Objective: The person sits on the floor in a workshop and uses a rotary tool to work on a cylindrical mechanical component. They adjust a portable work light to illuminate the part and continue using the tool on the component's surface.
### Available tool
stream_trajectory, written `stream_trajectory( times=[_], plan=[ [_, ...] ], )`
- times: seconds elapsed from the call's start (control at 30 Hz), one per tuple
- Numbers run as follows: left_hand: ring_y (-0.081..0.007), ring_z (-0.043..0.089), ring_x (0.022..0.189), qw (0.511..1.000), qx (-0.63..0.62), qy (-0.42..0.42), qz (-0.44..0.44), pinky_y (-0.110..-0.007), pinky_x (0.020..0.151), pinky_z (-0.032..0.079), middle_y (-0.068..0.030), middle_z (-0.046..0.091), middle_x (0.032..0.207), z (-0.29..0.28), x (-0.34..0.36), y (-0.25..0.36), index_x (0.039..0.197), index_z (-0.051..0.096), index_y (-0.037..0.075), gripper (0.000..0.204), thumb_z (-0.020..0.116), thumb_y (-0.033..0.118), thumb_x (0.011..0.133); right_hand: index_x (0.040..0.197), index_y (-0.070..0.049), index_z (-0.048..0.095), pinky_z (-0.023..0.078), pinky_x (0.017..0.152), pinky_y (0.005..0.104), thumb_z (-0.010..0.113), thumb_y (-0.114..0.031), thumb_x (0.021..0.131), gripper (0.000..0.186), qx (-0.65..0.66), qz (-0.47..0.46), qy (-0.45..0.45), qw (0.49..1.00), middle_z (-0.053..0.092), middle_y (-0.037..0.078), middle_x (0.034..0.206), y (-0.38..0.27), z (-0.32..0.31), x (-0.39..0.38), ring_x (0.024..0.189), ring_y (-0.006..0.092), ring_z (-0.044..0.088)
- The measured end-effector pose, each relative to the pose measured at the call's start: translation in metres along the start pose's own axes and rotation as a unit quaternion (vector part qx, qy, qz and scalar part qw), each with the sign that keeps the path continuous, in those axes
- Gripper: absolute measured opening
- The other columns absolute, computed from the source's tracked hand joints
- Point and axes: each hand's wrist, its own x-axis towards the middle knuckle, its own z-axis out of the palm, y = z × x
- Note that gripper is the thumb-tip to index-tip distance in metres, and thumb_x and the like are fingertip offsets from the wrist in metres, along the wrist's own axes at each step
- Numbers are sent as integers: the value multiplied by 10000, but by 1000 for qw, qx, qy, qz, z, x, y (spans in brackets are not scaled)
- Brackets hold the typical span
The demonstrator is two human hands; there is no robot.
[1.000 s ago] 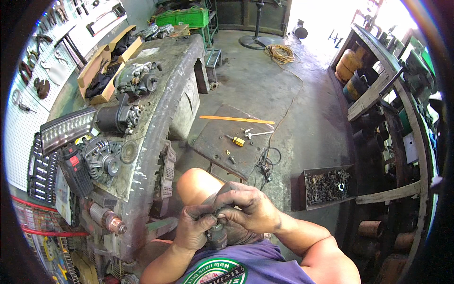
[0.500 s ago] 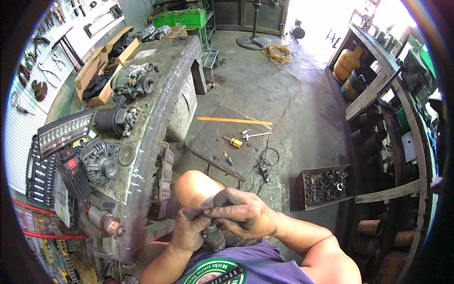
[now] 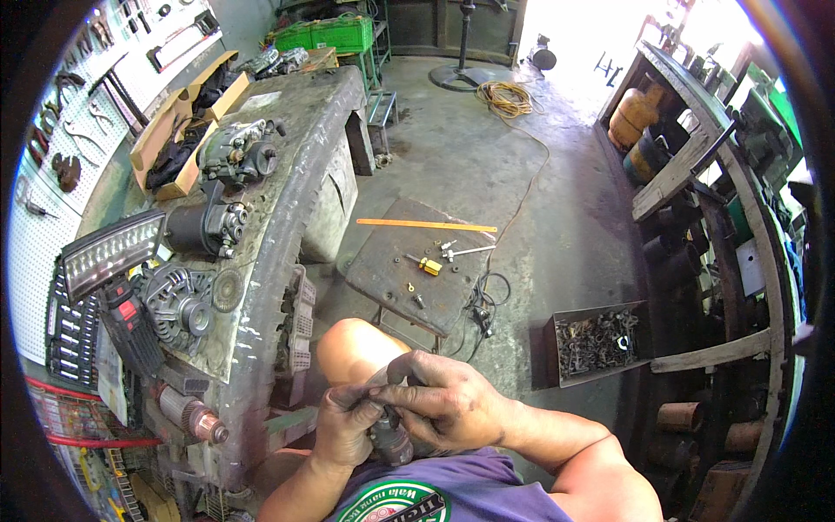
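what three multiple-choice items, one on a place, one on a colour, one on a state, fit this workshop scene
1. Where does the yellow-handled screwdriver lie?
A. on the low dark metal stand
B. in the box of metal parts
C. on the workbench

2. What colour are the crates at the far end of the workbench?
A. red
B. green
C. blue

3. How is the small dark part held?
A. in the left hand alone
B. lying loose on the knee
C. between both hands

Answers: 1 A, it lies on the stand's top by the loose bolts. 2 B, both are bright green. 3 C, the left hand and right hand close round it.
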Motion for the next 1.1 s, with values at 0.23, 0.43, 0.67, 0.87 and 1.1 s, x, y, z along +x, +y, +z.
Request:
stream_trajectory(
  times=[0.23, 0.43, 0.67, 0.87, 1.1],
  plan=[
    [-150, 749, 927, 999, 5, 32, 23, -304, 857, 608, -69, 808, 1066, 1, 1, -3, 1150, 800, 19, 249, 853, 149, 945, 1311, -48, 762, 611, 849, 448, 772, -16, 807, 505, -41, 4, -8, 999, 681, 156, 1137, -2, 0, 2, 1018, 359, 727],
    [-155, 742, 893, 998, 41, 54, 8, -318, 840, 599, -87, 808, 1007, 4, 2, 1, 1121, 801, 11, 263, 842, 209, 952, 1386, -65, 707, 606, 892, 449, 745, -9, 861, 529, 106, 37, -59, 992, 685, 174, 1163, 24, -14, 4, 1033, 382, 719],
    [-153, 738, 898, 997, 76, 23, -1, -314, 853, 583, -93, 812, 985, 5, 8, -1, 1107, 799, 7, 294, 809, 278, 994, 1148, -55, 813, 579, 969, 484, 725, -207, 962, 256, -298, 306, 30, 904, 746, 198, 1130, 193, -59, 65, 1055, 399, 731],
    [-153, 740, 938, 997, 69, 27, -19, -307, 882, 578, -85, 810, 999, 4, 4, 1, 1144, 799, 17, 276, 804, 258, 1008, 992, -69, 841, 634, 868, 467, 688, -151, 891, 201, -445, 312, -162, 824, 794, 189, 1080, 254, -54, 86, 1003, 399, 775],
    [-159, 736, 963, 999, 43, 8, -12, -315, 883, 582, -93, 803, 1018, 5, 3, -2, 1163, 793, 14, 272, 798, 243, 1015, 952, -50, 826, 640, 886, 453, 689, -110, 873, 169, -465, 296, -130, 824, 803, 176, 1053, 270, -43, 86, 1021, 373, 782]
  ],
)
